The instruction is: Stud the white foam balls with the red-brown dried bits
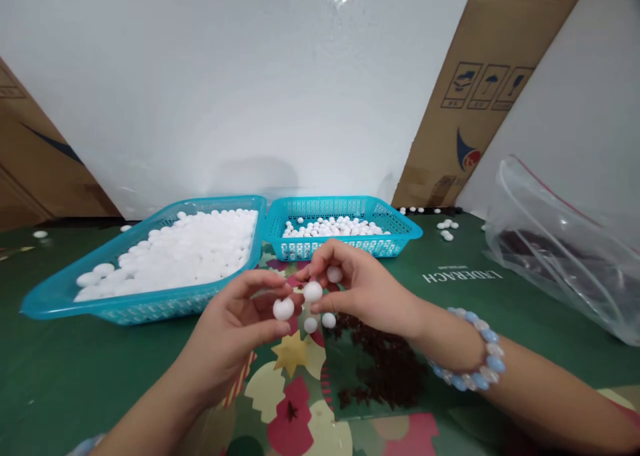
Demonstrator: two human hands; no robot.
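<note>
Centrally, two bare hands meet above a green printed table cover; positions are given as clock directions from that meeting point.

Left hand: enters from 7 o'clock, fingers curled, thumb and fingertips pinching a white ball.

Right hand: enters from 4 o'clock, fingers closed on a second white ball; a third ball sits against its upper fingers, and two more show just under the hand, though whether they are held or lie on the cover cannot be told.

Relation of held balls: the two pinched balls lie just beside each other, nearly touching.

Wrist: a bracelet of pale blue and white beads circles the right wrist.

Large tray: turquoise, at 10 o'clock, heaped with white balls.

Small basket: turquoise, perforated, at 12 o'clock, holding a thinner layer of white balls.

Dark pieces: reddish-brown bits on a clear sheet at 5 o'clock, below the right hand.

Plastic bag: clear, open-mouthed, at 3 o'clock, with dark contents.

Loose balls: scattered on the cover at 1 o'clock.

Backdrop: white wall flanked by cardboard boxes.
</note>
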